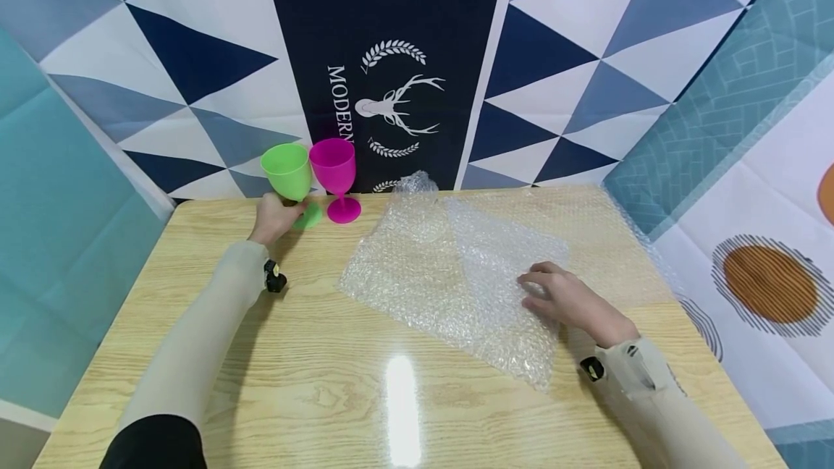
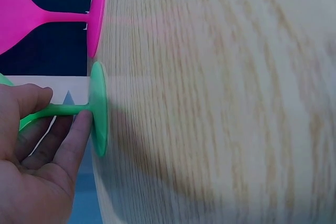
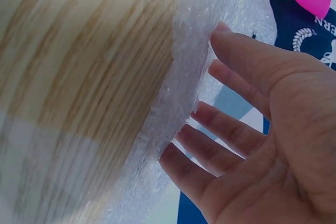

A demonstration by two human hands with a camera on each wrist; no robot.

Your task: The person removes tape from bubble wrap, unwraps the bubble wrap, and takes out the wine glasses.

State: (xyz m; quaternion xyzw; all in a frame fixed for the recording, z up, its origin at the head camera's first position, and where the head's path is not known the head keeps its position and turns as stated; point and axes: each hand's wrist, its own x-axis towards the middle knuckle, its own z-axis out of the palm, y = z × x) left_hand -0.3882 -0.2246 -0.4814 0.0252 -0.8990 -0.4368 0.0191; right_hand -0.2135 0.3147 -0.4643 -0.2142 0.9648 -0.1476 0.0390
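At the back left of the table, my left hand (image 1: 274, 218) holds the green plastic goblet (image 1: 287, 167) by its stem. The left wrist view shows the thumb on one side of the stem and fingers on the other, close to the green foot (image 2: 98, 109). Just right of it stands a magenta goblet (image 1: 334, 166), upright. Sheets of bubble wrap (image 1: 410, 259) spread over the table's middle and right. My right hand (image 1: 563, 295) rests on the wrap, fingers loosely bent and apart, with fingertips touching the sheet in the right wrist view.
The wooden table (image 1: 313, 382) ends at the back against a patterned cloth wall (image 1: 391, 20). A teal panel (image 1: 59, 237) rises on the left, and a printed cloth (image 1: 736, 201) hangs along the right side. Another layer of wrap (image 1: 606, 244) lies at the back right.
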